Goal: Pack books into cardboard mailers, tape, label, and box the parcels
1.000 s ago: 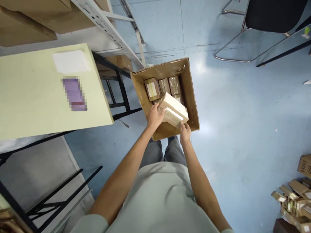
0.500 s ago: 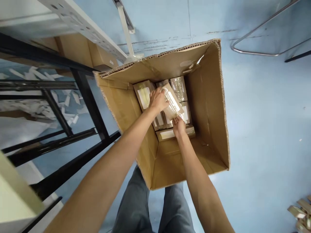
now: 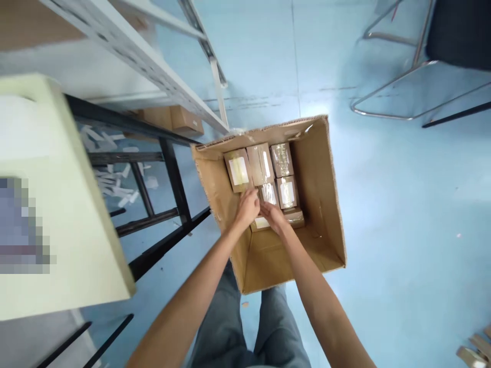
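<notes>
An open cardboard carton (image 3: 318, 204) stands on the blue floor in front of my legs. Several small taped boxes lie side by side on its bottom. A pale wrapped box (image 3: 261, 163) now sits in the middle of the back row, free of my hands. Both hands are low inside the carton, close together over the front row. My left hand (image 3: 247, 207) has loosely bent fingers, with the tips on a small box (image 3: 268, 193) and nothing gripped. My right hand (image 3: 273, 214) lies stretched toward the left hand, above a labelled box (image 3: 261, 223).
A pale green table (image 3: 69, 230) on a black frame (image 3: 172, 179) stands at the left. A grey metal shelf upright (image 3: 153, 56) runs behind the carton. A chair's metal base (image 3: 402, 97) is at the upper right. Loose small boxes (image 3: 473, 350) lie at the lower right.
The pale wrapped box that both hands held has gone down into the back row and been let go. Both hands have drawn back toward the front row. The camera has pulled back.
</notes>
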`<state>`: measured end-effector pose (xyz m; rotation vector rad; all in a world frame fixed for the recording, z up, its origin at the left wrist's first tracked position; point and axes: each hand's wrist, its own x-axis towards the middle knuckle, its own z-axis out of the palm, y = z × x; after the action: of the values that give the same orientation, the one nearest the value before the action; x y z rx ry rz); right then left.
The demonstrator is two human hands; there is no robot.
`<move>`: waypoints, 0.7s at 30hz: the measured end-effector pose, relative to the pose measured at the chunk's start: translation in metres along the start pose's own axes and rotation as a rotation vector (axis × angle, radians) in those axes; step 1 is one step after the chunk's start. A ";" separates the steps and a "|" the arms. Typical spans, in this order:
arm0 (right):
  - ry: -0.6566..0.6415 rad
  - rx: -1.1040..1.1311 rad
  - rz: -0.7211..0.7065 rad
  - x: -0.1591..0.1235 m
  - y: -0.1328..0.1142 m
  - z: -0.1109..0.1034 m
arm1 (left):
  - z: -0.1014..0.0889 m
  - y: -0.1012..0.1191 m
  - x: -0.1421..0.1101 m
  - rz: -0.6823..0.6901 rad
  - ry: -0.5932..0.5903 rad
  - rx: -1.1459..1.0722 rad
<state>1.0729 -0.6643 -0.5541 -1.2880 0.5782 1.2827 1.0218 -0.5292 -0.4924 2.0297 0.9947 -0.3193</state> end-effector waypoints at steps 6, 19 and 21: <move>-0.049 -0.113 0.173 -0.144 -0.017 -0.028 | -0.024 0.027 -0.132 -0.062 0.001 -0.141; -0.247 -0.298 0.012 -0.305 -0.095 -0.013 | -0.146 0.110 -0.315 -0.075 0.271 -0.439; -0.286 -0.330 -0.004 -0.327 -0.097 0.008 | -0.159 0.107 -0.347 -0.079 0.316 -0.509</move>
<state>1.0679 -0.7549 -0.2254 -1.3355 0.1644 1.5714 0.8554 -0.6284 -0.1469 1.6012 1.2070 0.2084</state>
